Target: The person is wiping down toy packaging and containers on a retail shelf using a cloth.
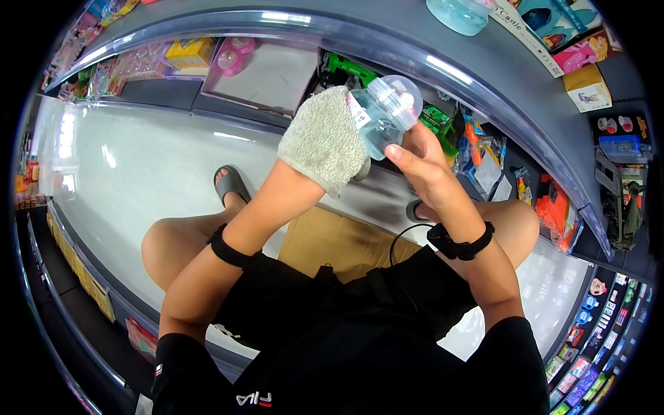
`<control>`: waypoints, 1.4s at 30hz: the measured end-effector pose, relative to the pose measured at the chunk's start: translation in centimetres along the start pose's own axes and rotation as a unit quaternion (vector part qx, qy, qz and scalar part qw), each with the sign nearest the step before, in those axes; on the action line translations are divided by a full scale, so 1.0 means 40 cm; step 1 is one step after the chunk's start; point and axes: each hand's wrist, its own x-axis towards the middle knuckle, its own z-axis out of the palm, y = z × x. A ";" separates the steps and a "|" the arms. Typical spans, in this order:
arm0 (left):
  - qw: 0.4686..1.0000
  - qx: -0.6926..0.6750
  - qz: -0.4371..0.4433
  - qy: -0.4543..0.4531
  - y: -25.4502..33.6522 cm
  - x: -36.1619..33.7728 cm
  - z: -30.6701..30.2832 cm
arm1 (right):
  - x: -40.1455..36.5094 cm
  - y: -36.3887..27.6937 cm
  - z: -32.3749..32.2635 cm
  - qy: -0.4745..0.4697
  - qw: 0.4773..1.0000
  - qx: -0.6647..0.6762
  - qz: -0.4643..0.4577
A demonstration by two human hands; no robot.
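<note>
Container (384, 135) with a pale blue, see-through body and a clear rounded top is held up in front of a low store shelf, tilted so that its top points to the upper right. The person's right hand (427, 167) grips it from the right, thumb on the near side. The left hand (324, 149) is covered by a grey-green cloth (311, 124), which presses against the container's left side; the fingers are hidden, so how tightly they close cannot be told.

Behind, the lower shelf carries an open tray (277, 81) with a pink item (234, 57) in its corner, a yellow box (190, 52) to the left, and a green toy (351, 68) to the right. On the upper shelf (377, 19) stands a similar blue container (462, 16), beside boxed toys (553, 28).

Seen from above, the person sits low with knees apart, in a black shirt (387, 373), wearing dark sandals and a black band on each wrist; the right band bears a small device (443, 238). Brown cardboard (332, 235) lies on the shiny pale floor (131, 166) between the legs.
</note>
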 end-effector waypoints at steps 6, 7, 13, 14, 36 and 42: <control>0.992 -0.076 -0.096 -0.012 0.054 0.052 -0.034 | 0.001 0.000 -0.003 -0.018 0.998 0.055 0.007; 0.992 -0.076 -0.096 -0.011 0.051 0.052 -0.029 | 0.000 -0.001 0.000 -0.015 0.999 0.049 -0.005; 0.969 -0.201 -0.137 0.037 -0.013 0.006 0.029 | 0.000 0.024 0.023 0.026 0.935 -0.305 -0.176; 0.877 -0.402 -0.260 0.048 0.019 0.008 0.002 | -0.001 0.024 0.030 0.028 0.935 -0.306 -0.176; 0.883 -0.379 -0.274 -0.038 0.005 0.057 0.001 | -0.003 0.042 0.025 0.020 0.957 -0.246 -0.152; 0.991 -0.058 -0.113 -0.034 -0.086 -0.005 0.116 | 0.006 0.044 0.041 0.076 0.938 -0.312 -0.131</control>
